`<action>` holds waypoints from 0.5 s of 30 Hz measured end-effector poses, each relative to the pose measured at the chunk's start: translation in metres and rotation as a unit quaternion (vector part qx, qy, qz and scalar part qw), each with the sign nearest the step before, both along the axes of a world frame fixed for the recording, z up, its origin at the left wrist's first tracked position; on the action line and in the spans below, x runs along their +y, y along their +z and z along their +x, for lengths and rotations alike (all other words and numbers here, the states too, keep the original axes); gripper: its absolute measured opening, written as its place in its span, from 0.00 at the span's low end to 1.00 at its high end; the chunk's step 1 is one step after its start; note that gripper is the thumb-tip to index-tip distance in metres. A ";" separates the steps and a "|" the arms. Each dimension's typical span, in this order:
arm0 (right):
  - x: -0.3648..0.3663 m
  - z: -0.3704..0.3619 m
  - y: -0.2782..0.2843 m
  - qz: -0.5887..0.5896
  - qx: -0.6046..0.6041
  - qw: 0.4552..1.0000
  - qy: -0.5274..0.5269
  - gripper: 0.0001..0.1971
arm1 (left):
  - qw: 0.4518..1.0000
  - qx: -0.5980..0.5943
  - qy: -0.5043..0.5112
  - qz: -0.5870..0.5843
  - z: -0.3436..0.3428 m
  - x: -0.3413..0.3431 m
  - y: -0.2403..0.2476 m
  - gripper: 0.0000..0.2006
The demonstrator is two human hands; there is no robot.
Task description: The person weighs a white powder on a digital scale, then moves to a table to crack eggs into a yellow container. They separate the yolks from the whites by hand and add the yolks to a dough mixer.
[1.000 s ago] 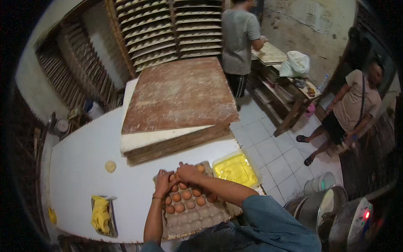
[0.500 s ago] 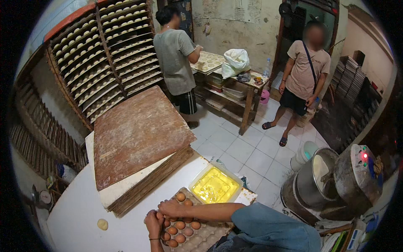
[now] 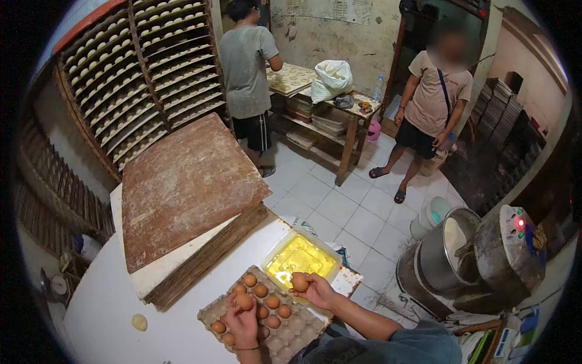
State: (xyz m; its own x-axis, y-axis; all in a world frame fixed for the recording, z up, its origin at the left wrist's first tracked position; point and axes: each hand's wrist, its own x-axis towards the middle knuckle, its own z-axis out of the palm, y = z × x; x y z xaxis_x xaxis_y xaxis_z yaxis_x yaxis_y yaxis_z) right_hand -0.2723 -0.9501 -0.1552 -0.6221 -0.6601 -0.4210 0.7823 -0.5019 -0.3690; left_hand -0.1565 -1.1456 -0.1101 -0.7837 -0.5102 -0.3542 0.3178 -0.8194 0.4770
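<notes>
My left hand point(image 3: 244, 323) is closed round a brown egg point(image 3: 244, 301), held over the left part of a grey cardboard egg tray point(image 3: 291, 343). In my right hand point(image 3: 319, 292) a second brown egg point(image 3: 300, 281) sits between thumb and fingers, by the near edge of a clear plastic tub point(image 3: 274, 250). Bright yellow liquid point(image 3: 301, 258) lies in the tub. Several more brown eggs point(image 3: 273, 301) rest in the tray's cups; the cups on its near right side hold none. Part of the tray is hidden behind my left hand and wrist.
Stacked boards point(image 3: 188, 188) stand left of the tub on the white table point(image 3: 100, 303), near a dough piece point(image 3: 139, 322). A mixer point(image 3: 445, 258) stands at right. One person point(image 3: 245, 73) works at a far table; another point(image 3: 436, 97) stands nearby. Dough fills a rack point(image 3: 136, 79).
My hands, together over the tray before, are now apart, each holding an egg. The right has moved right to the tub's edge. The view has shifted slightly.
</notes>
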 end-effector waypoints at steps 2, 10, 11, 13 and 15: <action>0.003 -0.002 0.002 0.037 0.033 0.998 -0.027 0.17 | 0.993 -0.009 -0.044 0.109 -0.020 0.021 -0.005 0.12; -0.024 -0.002 0.033 0.379 0.483 0.761 -0.211 0.18 | 0.982 -0.095 -0.132 -0.096 -0.071 0.068 -0.020 0.10; -0.025 -0.005 0.033 0.418 0.549 0.704 -0.170 0.18 | 0.981 -0.108 -0.128 -0.102 -0.074 0.073 -0.016 0.10; -0.026 -0.003 0.042 0.420 0.532 0.731 -0.081 0.20 | 0.983 -0.117 -0.100 -0.105 -0.077 0.076 -0.020 0.11; -0.025 -0.004 0.042 0.375 0.499 0.768 -0.145 0.20 | 0.973 -0.123 -0.122 -0.150 -0.075 0.072 -0.025 0.11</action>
